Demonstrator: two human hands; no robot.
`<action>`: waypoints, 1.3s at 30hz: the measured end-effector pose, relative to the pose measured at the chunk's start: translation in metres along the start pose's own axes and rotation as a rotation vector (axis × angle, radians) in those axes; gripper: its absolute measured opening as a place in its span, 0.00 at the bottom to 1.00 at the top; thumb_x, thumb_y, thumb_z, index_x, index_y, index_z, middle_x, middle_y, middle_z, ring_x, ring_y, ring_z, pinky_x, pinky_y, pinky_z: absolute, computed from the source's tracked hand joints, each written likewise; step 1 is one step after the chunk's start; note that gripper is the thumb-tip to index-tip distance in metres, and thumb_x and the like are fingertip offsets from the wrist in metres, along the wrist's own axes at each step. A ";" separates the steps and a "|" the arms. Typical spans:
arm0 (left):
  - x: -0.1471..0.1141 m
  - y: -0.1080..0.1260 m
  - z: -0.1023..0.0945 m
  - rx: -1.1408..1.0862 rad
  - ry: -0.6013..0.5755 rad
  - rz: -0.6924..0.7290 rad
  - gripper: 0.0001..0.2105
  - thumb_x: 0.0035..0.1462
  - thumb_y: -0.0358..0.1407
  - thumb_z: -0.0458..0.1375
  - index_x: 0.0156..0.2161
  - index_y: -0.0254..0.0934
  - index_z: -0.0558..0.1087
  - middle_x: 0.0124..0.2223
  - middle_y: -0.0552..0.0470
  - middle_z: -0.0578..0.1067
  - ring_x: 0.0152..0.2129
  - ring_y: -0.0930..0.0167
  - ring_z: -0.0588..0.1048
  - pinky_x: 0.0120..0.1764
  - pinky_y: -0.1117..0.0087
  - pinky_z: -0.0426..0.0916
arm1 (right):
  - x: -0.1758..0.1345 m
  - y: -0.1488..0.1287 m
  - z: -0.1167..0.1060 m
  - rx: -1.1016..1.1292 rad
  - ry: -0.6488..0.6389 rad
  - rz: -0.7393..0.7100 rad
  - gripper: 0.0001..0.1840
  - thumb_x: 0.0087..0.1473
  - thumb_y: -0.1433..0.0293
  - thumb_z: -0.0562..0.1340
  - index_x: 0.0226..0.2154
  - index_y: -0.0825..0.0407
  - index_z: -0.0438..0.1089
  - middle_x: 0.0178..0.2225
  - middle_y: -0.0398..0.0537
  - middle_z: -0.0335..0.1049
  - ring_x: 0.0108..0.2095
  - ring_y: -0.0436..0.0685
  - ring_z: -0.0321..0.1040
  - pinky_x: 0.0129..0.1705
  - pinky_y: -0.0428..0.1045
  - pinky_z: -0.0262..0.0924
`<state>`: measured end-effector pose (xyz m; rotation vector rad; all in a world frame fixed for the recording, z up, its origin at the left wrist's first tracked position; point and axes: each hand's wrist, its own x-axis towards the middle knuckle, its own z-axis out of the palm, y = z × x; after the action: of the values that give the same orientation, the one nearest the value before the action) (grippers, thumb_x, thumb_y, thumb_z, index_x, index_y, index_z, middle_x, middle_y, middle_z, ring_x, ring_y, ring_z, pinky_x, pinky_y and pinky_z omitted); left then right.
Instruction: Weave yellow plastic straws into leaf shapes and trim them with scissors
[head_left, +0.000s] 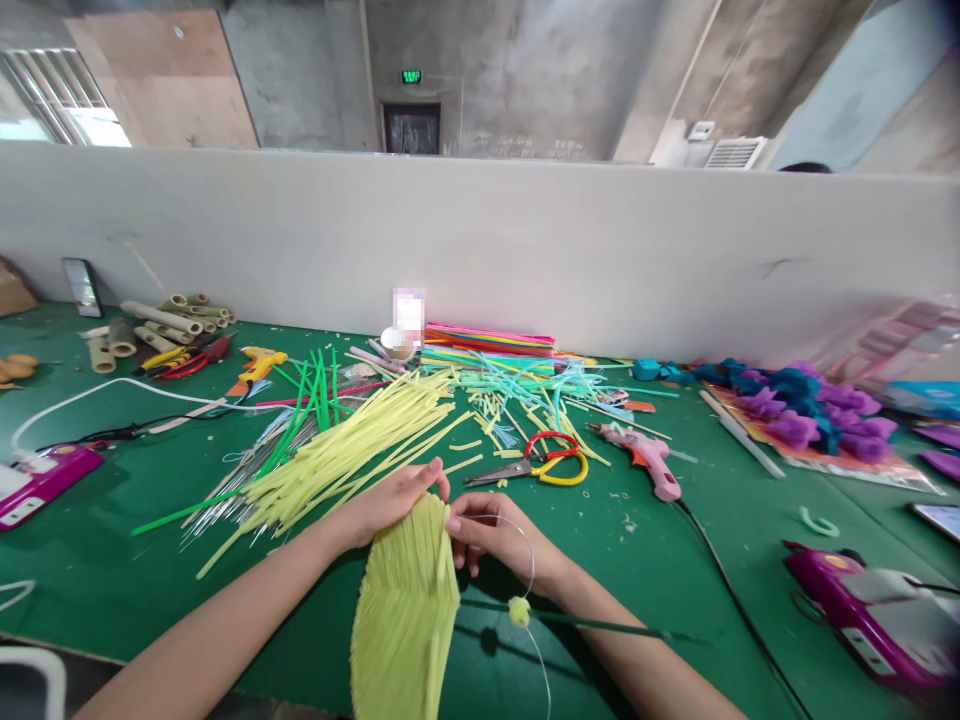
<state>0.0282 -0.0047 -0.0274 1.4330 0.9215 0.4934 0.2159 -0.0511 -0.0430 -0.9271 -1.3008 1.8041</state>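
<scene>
A wide yellow-green leaf-like piece of pipe cleaners (409,610) laid side by side hangs between my hands at the table's front. My left hand (397,500) grips its upper left edge, thumb and fingers closed round the top. At the upper right edge, my right hand (499,540) pinches the same piece. A thin clear thread loops past my right wrist. Below that hand a small yellow-green fuzzy ball (519,611) sits on a dark green stick (600,624). Beyond my hands lies a heap of loose yellow pipe cleaners (352,450).
Scissors (555,468) with red and yellow handles and a pink glue gun (645,455) lie right of centre. Power strips (52,485) stand at both sides. Bamboo pieces (169,325) lie back left, purple and blue fuzzy flowers (802,405) back right. A white partition (480,250) bounds the table.
</scene>
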 end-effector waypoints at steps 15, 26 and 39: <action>-0.002 0.004 -0.007 -0.025 -0.098 0.064 0.16 0.52 0.48 0.61 0.33 0.36 0.68 0.25 0.58 0.67 0.21 0.76 0.64 0.25 0.77 0.56 | -0.003 -0.001 -0.004 -0.003 -0.076 0.012 0.22 0.41 0.58 0.72 0.31 0.55 0.66 0.22 0.40 0.68 0.22 0.49 0.68 0.21 0.42 0.62; -0.002 0.008 -0.004 0.064 -0.037 0.099 0.17 0.52 0.49 0.60 0.32 0.35 0.69 0.29 0.56 0.68 0.26 0.74 0.65 0.29 0.76 0.59 | -0.002 0.006 -0.003 -0.056 -0.093 -0.008 0.23 0.41 0.60 0.72 0.34 0.53 0.63 0.26 0.40 0.68 0.21 0.48 0.68 0.19 0.42 0.64; -0.003 0.009 -0.001 0.050 -0.065 0.120 0.17 0.52 0.49 0.59 0.33 0.35 0.69 0.30 0.56 0.70 0.26 0.74 0.66 0.31 0.75 0.59 | -0.003 0.002 -0.002 -0.033 -0.102 0.029 0.21 0.45 0.57 0.68 0.32 0.55 0.64 0.21 0.41 0.70 0.20 0.50 0.70 0.20 0.43 0.63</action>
<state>0.0278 -0.0049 -0.0179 1.5472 0.8041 0.5123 0.2187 -0.0532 -0.0449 -0.8857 -1.3903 1.8790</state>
